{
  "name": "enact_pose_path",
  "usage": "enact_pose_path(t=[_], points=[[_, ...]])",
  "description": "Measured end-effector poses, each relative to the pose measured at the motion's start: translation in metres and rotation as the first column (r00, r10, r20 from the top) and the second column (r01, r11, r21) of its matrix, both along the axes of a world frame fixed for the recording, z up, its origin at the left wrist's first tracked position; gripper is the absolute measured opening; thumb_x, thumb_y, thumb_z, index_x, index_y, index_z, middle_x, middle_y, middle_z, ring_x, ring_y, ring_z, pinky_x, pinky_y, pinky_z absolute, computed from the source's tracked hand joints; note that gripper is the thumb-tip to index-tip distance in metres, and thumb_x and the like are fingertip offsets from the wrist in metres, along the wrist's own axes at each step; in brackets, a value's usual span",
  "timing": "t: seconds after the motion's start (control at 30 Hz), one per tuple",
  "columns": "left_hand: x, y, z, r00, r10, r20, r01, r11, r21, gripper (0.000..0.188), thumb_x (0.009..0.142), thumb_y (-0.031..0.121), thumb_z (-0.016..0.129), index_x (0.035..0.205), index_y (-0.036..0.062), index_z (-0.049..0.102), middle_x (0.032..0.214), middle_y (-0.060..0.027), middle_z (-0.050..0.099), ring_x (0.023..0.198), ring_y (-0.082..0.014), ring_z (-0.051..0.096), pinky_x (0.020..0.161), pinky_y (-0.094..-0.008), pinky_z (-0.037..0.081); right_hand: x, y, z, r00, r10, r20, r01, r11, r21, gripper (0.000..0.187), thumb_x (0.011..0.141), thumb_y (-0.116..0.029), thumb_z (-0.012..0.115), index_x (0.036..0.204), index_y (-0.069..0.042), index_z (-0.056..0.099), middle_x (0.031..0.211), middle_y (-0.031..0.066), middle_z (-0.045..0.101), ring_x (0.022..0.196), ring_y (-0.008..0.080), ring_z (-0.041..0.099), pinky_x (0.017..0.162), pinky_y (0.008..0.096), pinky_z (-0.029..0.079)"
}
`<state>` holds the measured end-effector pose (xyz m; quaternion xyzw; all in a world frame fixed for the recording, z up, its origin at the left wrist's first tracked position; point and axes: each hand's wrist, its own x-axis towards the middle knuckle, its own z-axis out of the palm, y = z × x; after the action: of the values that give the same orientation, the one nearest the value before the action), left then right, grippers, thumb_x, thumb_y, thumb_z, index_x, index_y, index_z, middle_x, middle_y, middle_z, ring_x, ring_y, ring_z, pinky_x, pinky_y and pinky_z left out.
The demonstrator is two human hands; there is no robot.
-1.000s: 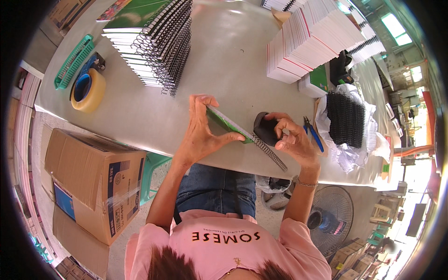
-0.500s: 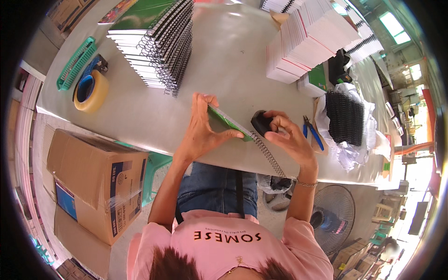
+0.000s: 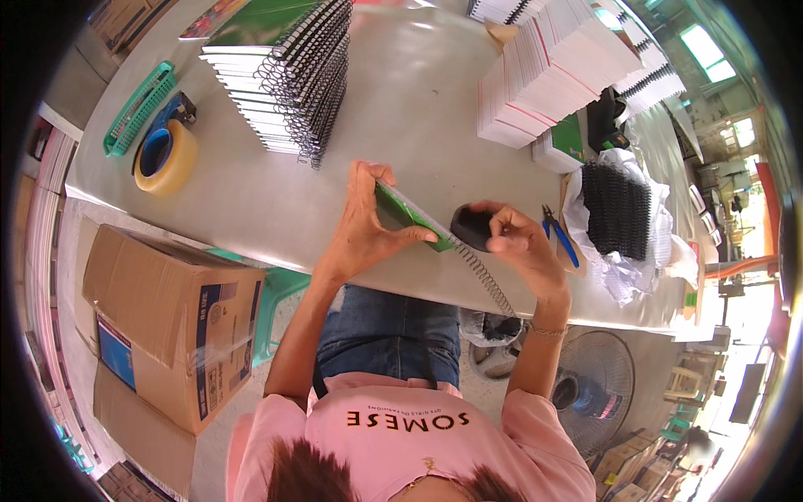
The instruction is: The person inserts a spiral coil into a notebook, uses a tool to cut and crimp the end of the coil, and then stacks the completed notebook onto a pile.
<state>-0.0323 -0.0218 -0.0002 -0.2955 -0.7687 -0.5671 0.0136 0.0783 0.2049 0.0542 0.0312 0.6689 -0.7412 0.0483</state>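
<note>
Standing on edge, green notebook (image 3: 407, 216) pinched in left hand (image 3: 361, 226), seemingly.

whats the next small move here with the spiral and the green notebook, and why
Probably keep twisting the wire spiral further into the green notebook. A long stretch of coil hangs out past the notebook's edge toward the person. The left hand steadies the notebook on edge, and the right hand sits at the coil's entry, beside a dark rounded object.
</note>
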Motion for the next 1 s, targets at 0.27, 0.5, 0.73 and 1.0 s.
enact_pose_path(t=[0.27, 0.5, 0.73, 1.0], points=[[-0.001, 0.001, -0.001, 0.999, 0.011, -0.047, -0.009, 0.999, 0.034, 0.084, 0.051, 0.030, 0.095, 0.109, 0.0043, 0.040, 0.103, -0.0096, 0.038, 0.098, -0.0269, 0.044, 0.087, -0.0366, 0.041, 0.002, -0.006, -0.013, 0.983, -0.144, 0.111, 0.120, 0.972, 0.201, 0.024, 0.084, -0.019, 0.074, 0.082, -0.004, 0.056, 0.119, 0.0066, 0.061, 0.091, 0.0084, 0.051, 0.081, 0.0262, 0.042], [-0.002, -0.003, -0.002, 1.000, 0.001, -0.012, 0.000, 0.997, 0.076, 0.083, 0.052, 0.030, 0.094, 0.109, 0.0045, 0.040, 0.103, -0.0101, 0.039, 0.099, -0.0280, 0.044, 0.088, -0.0372, 0.040, 0.004, -0.007, -0.005, 0.996, -0.087, -0.005, 0.083, 0.941, 0.328, 0.020, 0.085, -0.015, 0.073, 0.084, -0.004, 0.056, 0.123, 0.0086, 0.061, 0.096, 0.0094, 0.053, 0.082, 0.0267, 0.044], [-0.001, -0.002, 0.002, 0.999, 0.005, -0.051, -0.003, 1.000, 0.029, 0.082, 0.050, 0.029, 0.095, 0.107, 0.0034, 0.042, 0.102, -0.0119, 0.039, 0.099, -0.0300, 0.044, 0.088, -0.0379, 0.040, 0.007, -0.013, -0.005, 0.990, -0.080, -0.116, 0.101, 0.976, 0.194, 0.023, 0.086, -0.019, 0.074, 0.087, -0.002, 0.059, 0.117, 0.0115, 0.061, 0.103, 0.0110, 0.055, 0.081, 0.0286, 0.045], [-0.003, -0.005, 0.002, 0.995, -0.015, -0.099, 0.017, 1.000, 0.022, 0.082, 0.050, 0.029, 0.095, 0.108, 0.0035, 0.042, 0.100, -0.0112, 0.039, 0.096, -0.0302, 0.044, 0.085, -0.0383, 0.040, 0.002, -0.014, -0.013, 0.987, -0.151, -0.054, 0.160, 0.945, 0.284, 0.022, 0.084, -0.017, 0.076, 0.090, -0.002, 0.060, 0.103, 0.0026, 0.057, 0.082, 0.0067, 0.050, 0.073, 0.0237, 0.042]])
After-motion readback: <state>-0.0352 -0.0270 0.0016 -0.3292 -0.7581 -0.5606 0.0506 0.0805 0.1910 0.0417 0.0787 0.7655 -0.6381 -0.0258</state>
